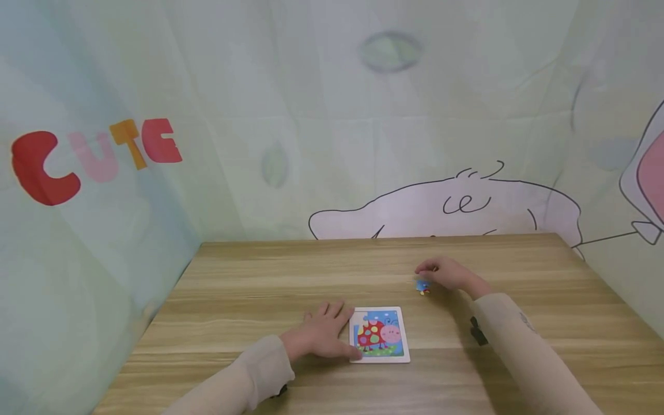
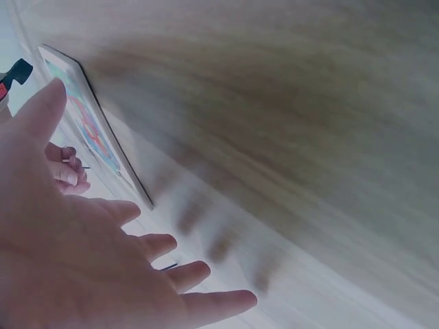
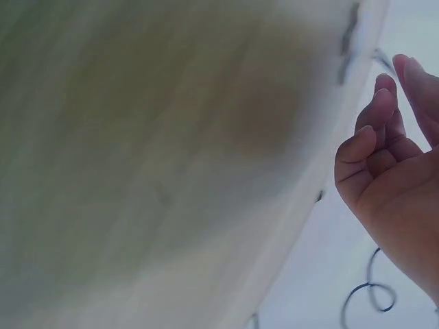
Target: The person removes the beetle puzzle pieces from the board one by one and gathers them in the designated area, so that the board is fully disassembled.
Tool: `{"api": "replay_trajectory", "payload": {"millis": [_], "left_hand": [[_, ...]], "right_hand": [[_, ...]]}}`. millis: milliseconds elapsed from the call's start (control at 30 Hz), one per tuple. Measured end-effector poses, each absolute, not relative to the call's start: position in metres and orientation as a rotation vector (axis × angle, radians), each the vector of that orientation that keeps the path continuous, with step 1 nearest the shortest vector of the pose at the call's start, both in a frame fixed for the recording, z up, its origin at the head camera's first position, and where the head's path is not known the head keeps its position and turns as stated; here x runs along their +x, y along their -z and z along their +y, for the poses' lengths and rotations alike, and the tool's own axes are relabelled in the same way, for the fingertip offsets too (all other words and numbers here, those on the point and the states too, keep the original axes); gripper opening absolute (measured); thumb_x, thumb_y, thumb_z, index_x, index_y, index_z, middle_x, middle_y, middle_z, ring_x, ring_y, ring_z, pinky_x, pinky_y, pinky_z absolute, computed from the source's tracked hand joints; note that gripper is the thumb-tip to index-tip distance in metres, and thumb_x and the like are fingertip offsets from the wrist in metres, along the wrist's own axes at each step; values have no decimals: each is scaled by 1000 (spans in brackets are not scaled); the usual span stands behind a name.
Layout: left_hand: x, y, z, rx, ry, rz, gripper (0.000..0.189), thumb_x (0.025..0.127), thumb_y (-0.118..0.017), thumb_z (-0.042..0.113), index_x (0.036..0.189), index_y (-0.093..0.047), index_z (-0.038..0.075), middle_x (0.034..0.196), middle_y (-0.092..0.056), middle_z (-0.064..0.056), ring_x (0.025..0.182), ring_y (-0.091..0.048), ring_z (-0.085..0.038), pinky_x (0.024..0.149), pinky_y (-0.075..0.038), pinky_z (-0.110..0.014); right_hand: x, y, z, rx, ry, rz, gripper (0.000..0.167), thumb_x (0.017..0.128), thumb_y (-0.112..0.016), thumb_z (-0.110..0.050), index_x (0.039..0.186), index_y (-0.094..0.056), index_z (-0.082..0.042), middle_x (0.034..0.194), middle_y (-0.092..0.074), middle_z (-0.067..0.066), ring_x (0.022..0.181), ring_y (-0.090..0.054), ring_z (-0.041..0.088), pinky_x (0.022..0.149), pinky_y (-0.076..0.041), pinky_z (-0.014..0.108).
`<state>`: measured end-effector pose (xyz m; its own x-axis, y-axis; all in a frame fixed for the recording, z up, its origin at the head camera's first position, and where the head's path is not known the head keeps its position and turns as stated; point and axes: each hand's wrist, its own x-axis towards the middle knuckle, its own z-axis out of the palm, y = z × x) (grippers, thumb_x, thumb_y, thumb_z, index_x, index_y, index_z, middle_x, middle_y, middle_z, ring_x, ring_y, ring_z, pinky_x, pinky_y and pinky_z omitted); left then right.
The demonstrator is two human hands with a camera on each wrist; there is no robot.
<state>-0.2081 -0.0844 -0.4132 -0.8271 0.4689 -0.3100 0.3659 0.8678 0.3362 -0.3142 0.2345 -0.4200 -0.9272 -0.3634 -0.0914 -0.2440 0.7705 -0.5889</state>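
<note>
Now: one ladybird puzzle board [image 1: 385, 360] on one wooden table [image 1: 249, 279], lettered backdrop [image 1: 270, 80] behind. Left hand [image 1: 323, 334], fingers spread and gripping nothing, covers part of the board's left edge. Right hand [image 1: 450, 273], fingers curled, beside small blue puzzle pieces [image 1: 422, 286]; exact number, and whether it pinches any, can't tell. Two sleeves [image 1: 529, 351], both cut off.

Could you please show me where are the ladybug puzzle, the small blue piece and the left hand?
Ladybug puzzle [image 1: 380, 335]: head view, middle of its picture.
Small blue piece [image 1: 422, 285]: head view, its blue part.
Left hand [image 1: 324, 335]: head view, back of the hand.
</note>
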Motion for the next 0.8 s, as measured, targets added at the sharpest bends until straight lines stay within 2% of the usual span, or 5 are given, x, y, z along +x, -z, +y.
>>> {"api": "replay_trajectory", "payload": {"millis": [267, 600, 800], "left_hand": [[-208, 411, -76, 626, -338, 2704, 93, 78, -63, 66, 150, -33, 13, 156, -28, -14, 141, -24, -42, 106, -22, -67], [-212, 417, -72, 606, -273, 2697, 96, 77, -64, 67, 151, -32, 14, 157, -25, -14, 141, -22, -42, 106, -21, -68], [-213, 419, -72, 599, -269, 2695, 95, 77, -64, 66, 150, -34, 15, 157, -25, -13, 141, -22, -42, 106, -20, -69]], "right_hand": [[-305, 397, 204, -589, 903, 2718, 25, 96, -60, -23, 114, -67, -9, 110, -66, 6, 94, -56, 21, 84, -49, 40], [-289, 391, 170, -788, 978, 2581, 22, 93, -65, -16, 113, -69, -8, 98, -65, 0, 87, -56, 17, 74, -49, 30], [-283, 393, 157, -893, 939, 2518, 23, 91, -66, -19, 112, -69, -8, 94, -63, -2, 86, -56, 15, 74, -48, 28]]}}
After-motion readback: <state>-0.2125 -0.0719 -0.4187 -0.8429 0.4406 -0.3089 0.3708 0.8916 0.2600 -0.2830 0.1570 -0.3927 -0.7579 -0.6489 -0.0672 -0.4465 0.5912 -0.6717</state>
